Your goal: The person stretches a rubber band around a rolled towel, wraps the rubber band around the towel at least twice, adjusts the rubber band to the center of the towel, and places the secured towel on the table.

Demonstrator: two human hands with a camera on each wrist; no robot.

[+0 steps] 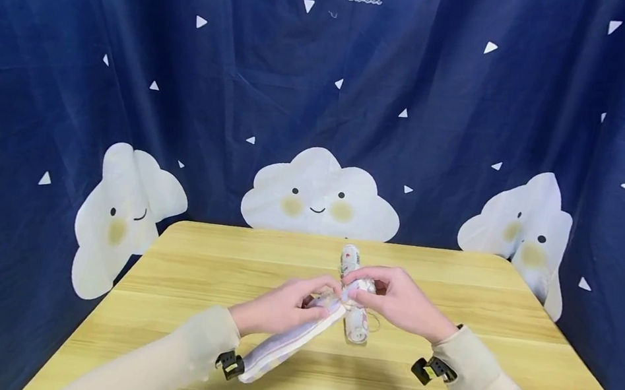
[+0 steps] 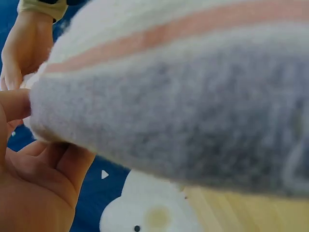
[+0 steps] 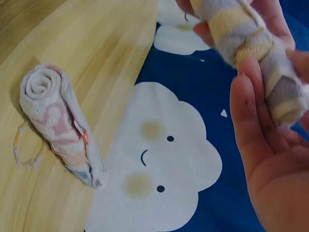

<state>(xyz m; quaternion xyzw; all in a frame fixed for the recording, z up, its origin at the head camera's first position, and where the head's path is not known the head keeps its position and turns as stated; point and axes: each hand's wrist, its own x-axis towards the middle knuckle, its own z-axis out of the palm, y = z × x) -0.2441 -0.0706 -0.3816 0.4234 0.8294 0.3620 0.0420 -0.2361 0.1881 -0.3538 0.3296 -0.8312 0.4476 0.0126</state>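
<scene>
Above the table, both hands hold a rolled striped towel in grey-purple, yellow and white. My left hand grips it near its upper end. The fingers and thumb of my right hand pinch that same end. Close up in the left wrist view, the towel hides much of the scene. A thin yellowish band seems to cross the roll, though its full path is hidden. Behind the hands a second rolled towel, white with a pink print, lies on the table.
Beside the white roll lies a thin yellowish loop with small beads. The wooden table reaches back to a dark blue curtain printed with clouds and triangles. Each wrist wears a small black camera.
</scene>
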